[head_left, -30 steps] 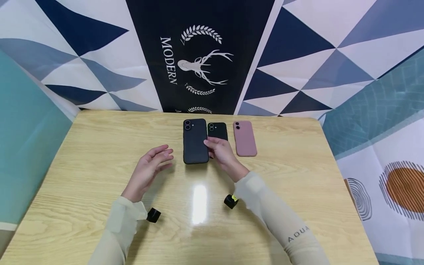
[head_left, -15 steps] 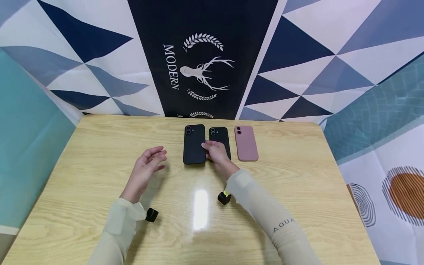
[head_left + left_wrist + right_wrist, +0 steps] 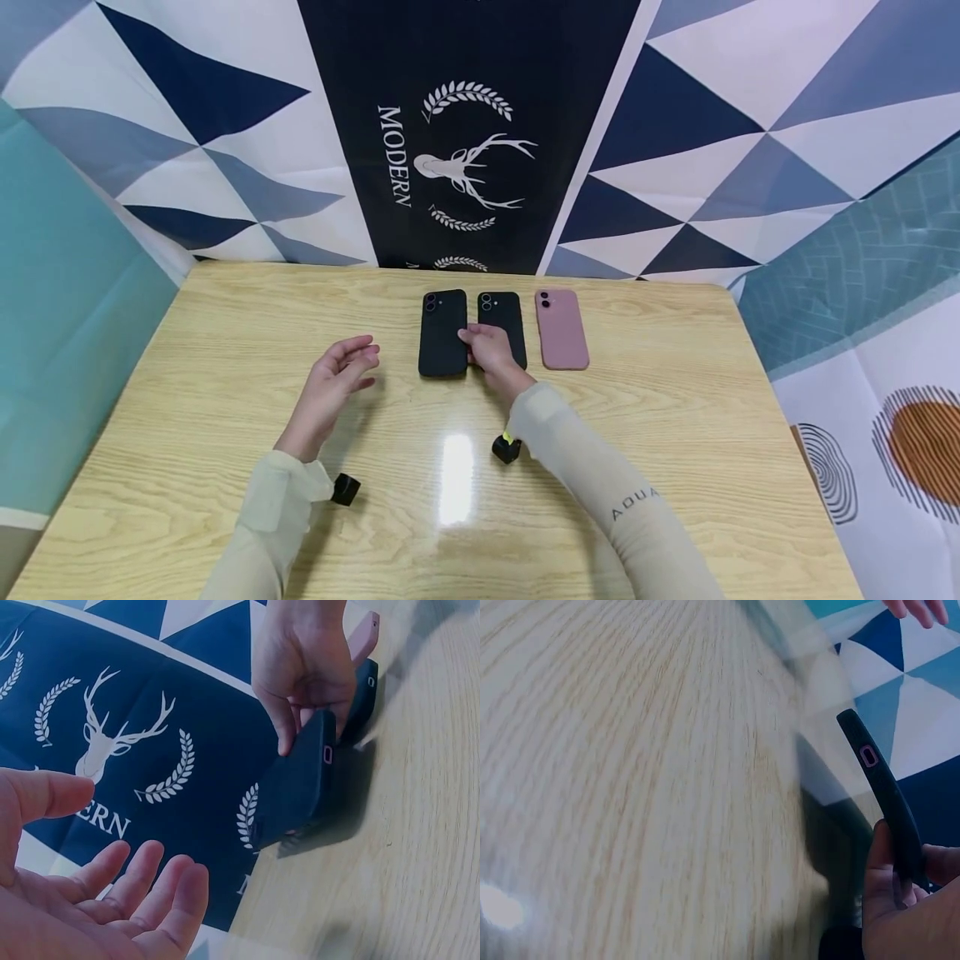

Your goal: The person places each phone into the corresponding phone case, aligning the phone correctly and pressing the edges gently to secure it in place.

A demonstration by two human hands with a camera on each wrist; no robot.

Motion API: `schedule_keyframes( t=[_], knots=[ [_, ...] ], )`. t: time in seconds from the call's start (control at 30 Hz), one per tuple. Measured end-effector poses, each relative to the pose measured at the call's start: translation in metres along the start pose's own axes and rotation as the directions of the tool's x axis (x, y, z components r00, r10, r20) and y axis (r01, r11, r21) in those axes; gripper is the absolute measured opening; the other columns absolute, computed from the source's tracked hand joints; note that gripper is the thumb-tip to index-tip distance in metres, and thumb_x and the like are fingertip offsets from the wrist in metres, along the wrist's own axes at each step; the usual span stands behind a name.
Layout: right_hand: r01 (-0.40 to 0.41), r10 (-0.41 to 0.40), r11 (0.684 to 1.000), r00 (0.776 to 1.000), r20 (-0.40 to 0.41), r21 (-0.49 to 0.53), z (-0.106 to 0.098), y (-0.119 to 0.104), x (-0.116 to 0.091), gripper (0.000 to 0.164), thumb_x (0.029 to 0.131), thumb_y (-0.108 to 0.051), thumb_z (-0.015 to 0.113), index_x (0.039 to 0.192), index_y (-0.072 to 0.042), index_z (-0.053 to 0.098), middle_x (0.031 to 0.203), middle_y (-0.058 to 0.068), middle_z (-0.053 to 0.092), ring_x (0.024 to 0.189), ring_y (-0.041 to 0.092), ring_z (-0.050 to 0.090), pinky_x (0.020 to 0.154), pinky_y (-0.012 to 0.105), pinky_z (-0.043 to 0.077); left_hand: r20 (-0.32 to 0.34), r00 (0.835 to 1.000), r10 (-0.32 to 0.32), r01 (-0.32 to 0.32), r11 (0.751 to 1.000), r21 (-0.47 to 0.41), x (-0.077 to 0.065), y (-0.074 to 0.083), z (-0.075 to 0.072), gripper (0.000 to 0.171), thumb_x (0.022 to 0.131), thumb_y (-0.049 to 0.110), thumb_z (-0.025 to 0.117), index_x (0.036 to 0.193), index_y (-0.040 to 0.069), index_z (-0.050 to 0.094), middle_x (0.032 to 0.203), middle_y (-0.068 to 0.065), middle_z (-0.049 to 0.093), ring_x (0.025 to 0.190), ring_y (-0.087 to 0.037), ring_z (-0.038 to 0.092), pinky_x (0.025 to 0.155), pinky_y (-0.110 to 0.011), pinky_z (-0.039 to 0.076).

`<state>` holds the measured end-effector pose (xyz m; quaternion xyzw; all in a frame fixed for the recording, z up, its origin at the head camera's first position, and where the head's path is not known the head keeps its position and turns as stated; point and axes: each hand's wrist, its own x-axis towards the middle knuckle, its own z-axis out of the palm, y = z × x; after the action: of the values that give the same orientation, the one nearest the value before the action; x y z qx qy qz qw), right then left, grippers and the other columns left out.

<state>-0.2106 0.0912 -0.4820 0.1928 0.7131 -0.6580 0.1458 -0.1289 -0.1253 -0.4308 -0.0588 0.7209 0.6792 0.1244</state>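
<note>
My right hand (image 3: 491,350) pinches a phone in a black case (image 3: 442,346) by its right edge, thumb on the camera side. The charging-port end of this black phone (image 3: 296,784) is above the tabletop in the left wrist view, with a shadow under it. Right beside it lies a second, smaller black phone (image 3: 501,312), partly covered by my right hand. Farther right a pink phone (image 3: 562,329) lies camera side up. To the left of the phones, my left hand (image 3: 326,396) hovers with fingers apart and relaxed, holding nothing.
A wooden table (image 3: 225,350) carries the phones near its back edge. Behind it rises a patterned cloth backdrop (image 3: 465,167) with a deer print. Small black blocks sit at the left cuff (image 3: 346,489) and the right cuff (image 3: 506,448).
My right hand has lowered the black phone towards the table, slightly left of the second phone, which now shows more. My left hand has drawn back a little. The head view has shifted slightly.
</note>
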Motion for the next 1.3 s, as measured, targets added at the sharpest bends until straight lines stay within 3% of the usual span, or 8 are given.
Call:
schedule_keyframes(
  t=[0.23,0.5,0.6,0.73,0.9,1.03,1.3],
  knots=[
    [-0.019,0.019,1.000,1.000,-0.021,0.000,0.002,0.001,0.003,0.031,0.086,-0.014,0.055,0.114,-0.001,0.054,0.092,0.003,0.053,0.060,0.007,0.045,0.055,0.018,0.041,0.010,1.000,-0.002,0.002,1.000,-0.002,0.001,-0.002,0.003,0.047,0.089,0.029,0.052,0.128,0.008,0.038,0.127,-0.010,0.044,0.107,-0.014,0.048,0.092,-0.039,0.044],
    [-0.018,0.016,0.997,0.999,-0.029,-0.070,0.005,-0.001,0.007,0.032,0.086,-0.016,0.055,0.116,-0.002,0.054,0.117,0.009,0.053,0.080,0.013,0.050,0.061,0.019,0.043,0.017,1.000,-0.026,0.026,1.000,-0.006,0.000,-0.003,0.005,0.050,0.088,0.030,0.053,0.129,0.007,0.036,0.127,-0.008,0.044,0.110,-0.016,0.047,0.093,-0.038,0.043],
    [0.004,-0.010,0.991,0.999,-0.045,-0.134,0.005,-0.002,0.008,0.031,0.086,-0.017,0.057,0.113,-0.002,0.057,0.117,0.009,0.054,0.084,0.014,0.051,0.064,0.020,0.043,0.018,0.999,-0.027,0.027,1.000,0.003,-0.001,-0.003,0.005,0.050,0.088,0.030,0.052,0.130,0.007,0.036,0.127,-0.008,0.044,0.111,-0.017,0.046,0.092,-0.037,0.044],
    [0.039,-0.062,0.962,0.995,-0.077,-0.271,0.004,-0.004,0.009,0.025,0.084,-0.021,0.060,0.102,-0.003,0.063,0.094,0.006,0.060,0.071,0.013,0.052,0.055,0.020,0.041,0.018,1.000,-0.024,0.024,1.000,0.009,-0.001,-0.003,0.006,0.047,0.089,0.028,0.051,0.129,0.008,0.038,0.127,-0.008,0.044,0.110,-0.015,0.047,0.092,-0.037,0.044],
    [0.047,-0.102,0.913,0.988,-0.116,-0.406,0.004,-0.009,0.007,0.020,0.080,-0.025,0.064,0.081,-0.005,0.069,0.066,0.001,0.057,0.055,0.012,0.050,0.045,0.022,0.037,0.029,0.999,-0.026,0.025,1.000,0.013,0.001,-0.006,0.006,0.046,0.089,0.027,0.052,0.127,0.007,0.039,0.128,-0.011,0.044,0.107,-0.013,0.048,0.092,-0.037,0.044],
    [0.054,-0.142,0.863,0.980,-0.140,-0.502,0.004,-0.013,0.006,0.020,0.079,-0.026,0.065,0.074,-0.007,0.068,0.060,-0.002,0.054,0.054,0.012,0.052,0.046,0.020,0.039,0.042,0.999,-0.035,0.034,0.999,0.016,0.002,-0.007,0.008,0.047,0.089,0.027,0.052,0.128,0.006,0.039,0.129,-0.012,0.044,0.109,-0.015,0.047,0.093,-0.039,0.043],
    [0.050,-0.131,0.780,0.988,-0.084,-0.623,0.005,-0.020,0.007,0.032,0.082,-0.025,0.059,0.053,-0.012,0.054,0.047,0.000,0.050,0.050,0.020,0.059,0.043,0.023,0.041,0.052,0.998,-0.042,0.042,0.999,0.013,0.002,-0.008,0.009,0.048,0.089,0.028,0.051,0.129,0.005,0.038,0.128,-0.010,0.044,0.115,-0.021,0.044,0.095,-0.042,0.041]
  ],
)
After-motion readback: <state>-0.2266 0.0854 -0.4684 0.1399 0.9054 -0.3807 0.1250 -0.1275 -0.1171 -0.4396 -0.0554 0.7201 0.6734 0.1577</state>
